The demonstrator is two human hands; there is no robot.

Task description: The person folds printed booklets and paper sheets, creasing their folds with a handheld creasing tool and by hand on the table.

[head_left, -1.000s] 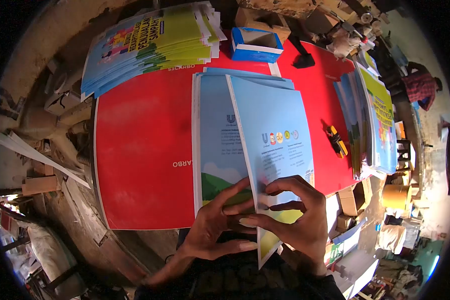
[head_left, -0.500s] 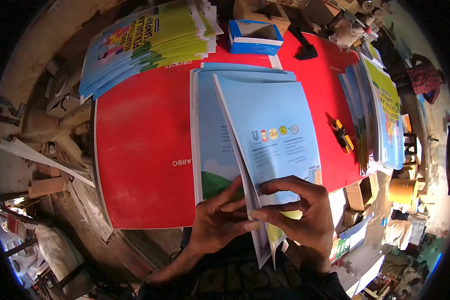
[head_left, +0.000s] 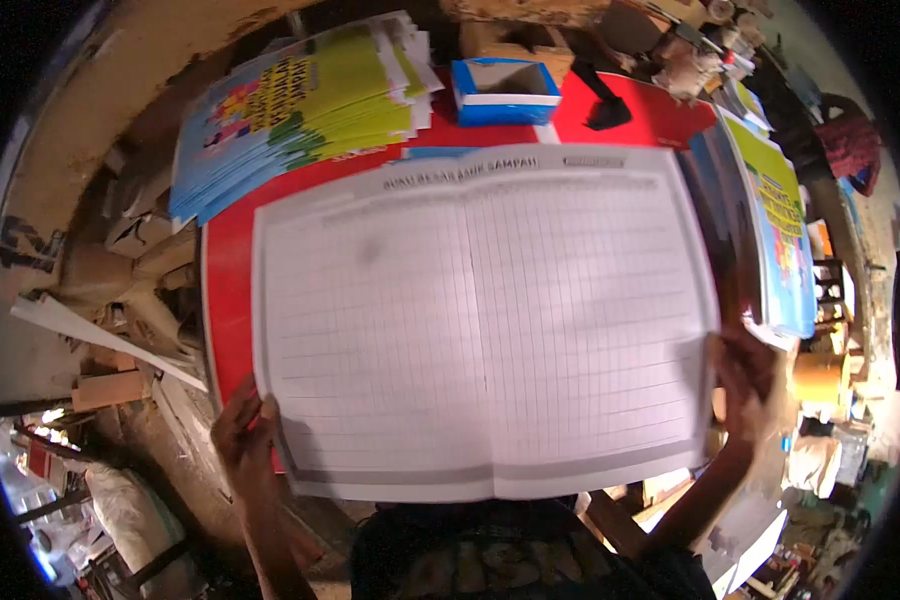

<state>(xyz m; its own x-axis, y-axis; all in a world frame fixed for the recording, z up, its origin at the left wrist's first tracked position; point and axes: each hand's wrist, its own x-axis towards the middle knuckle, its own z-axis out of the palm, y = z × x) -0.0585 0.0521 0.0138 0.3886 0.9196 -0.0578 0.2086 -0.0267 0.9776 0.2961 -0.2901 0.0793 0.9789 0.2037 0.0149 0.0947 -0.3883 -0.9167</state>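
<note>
An open ledger booklet with ruled table pages spreads wide in front of me, its centre fold running down the middle. My left hand grips its lower left edge, thumb on the page side. At the right edge, my right hand pinches the other page; it is a little blurred. Beneath the booklet lies a red board, mostly covered. Only a blue strip of the booklets under it shows above its top edge.
A fanned stack of blue and green booklets sits at the back left, another stack at the right. Between them at the back stand a blue box and a black tool. A light strip juts out at the left.
The booklet, closed and upright between both hands before, is now opened flat. My hands have moved apart to its left and right edges. The orange-and-black tool is now hidden from sight.
</note>
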